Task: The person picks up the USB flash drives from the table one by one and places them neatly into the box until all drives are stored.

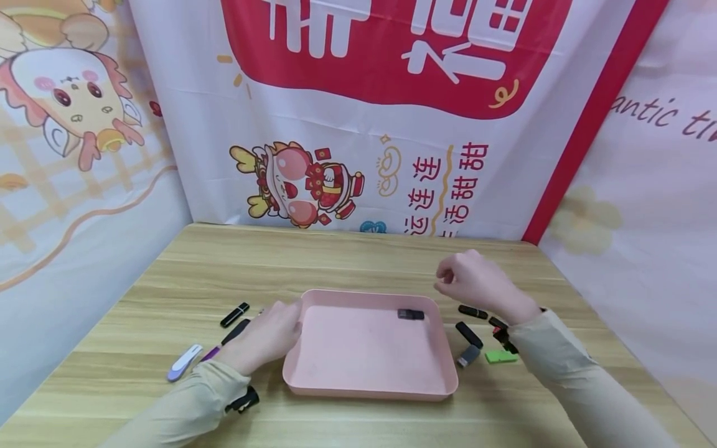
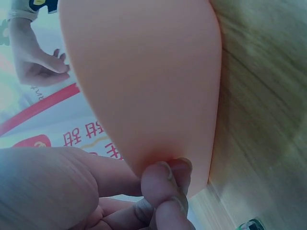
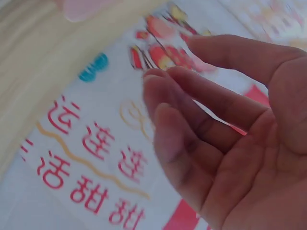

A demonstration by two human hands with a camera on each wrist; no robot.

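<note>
Base: What's the b/g on your feed?
Op: White cloth banner (image 1: 347, 121) w/ red panel & red Chinese characters, hung behind a light wood-grain table (image 1: 347, 258). Printed cloth L & R too.
Base: Main item?
Op: Rectangular pink plastic tray (image 1: 358, 351), mid-table. Inside, nr its far R corner, I see a small dark-grey stick (image 1: 411, 315) lying crosswise.
Base: L hand (image 1: 263, 336)?
Op: At the tray's L side. L wrist cam gives me thumb & fingertips together, clamped on the tray wall nr the rim.
Base: And R hand (image 1: 476, 283)?
Op: Up in the air, just beyond the tray's far R corner. R wrist cam: fingers loosely bent, thumb apart from them.
Base: Other bits?
Op: R of tray: slim black stick w/ silver band (image 1: 473, 312), plain black rounded stick (image 1: 468, 335), grey stick w/ metal end (image 1: 468, 356) touching or nearly so (can't tell), flat bright-green stick (image 1: 501, 356). More dark bits there, part hidden by the forearm. L of tray: black stick w/ bright band (image 1: 234, 315), white-and-lilac rounded stick (image 1: 185, 363) nr the L sleeve.
</note>
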